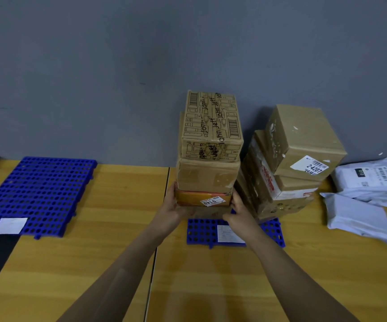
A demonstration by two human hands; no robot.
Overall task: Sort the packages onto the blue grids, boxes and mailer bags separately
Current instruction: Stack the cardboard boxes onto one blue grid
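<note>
Your left hand (176, 211) and right hand (240, 211) clamp the orange box (203, 199) by its ends, fingers curled round it, so you carry both cartons (207, 175) above. Stack's over the middle blue grid (201, 231).

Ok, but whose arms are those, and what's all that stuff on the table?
Those are a person's arms. The camera sits on their head, so you look down as they do. Their left hand and right hand grip the sides of an orange box, with a plain box and a printed box piled on it. Near them lies a blue grid, where another box stack stands. A second blue grid lies far left, and white mailer bags lie on the right of the wooden table.
</note>
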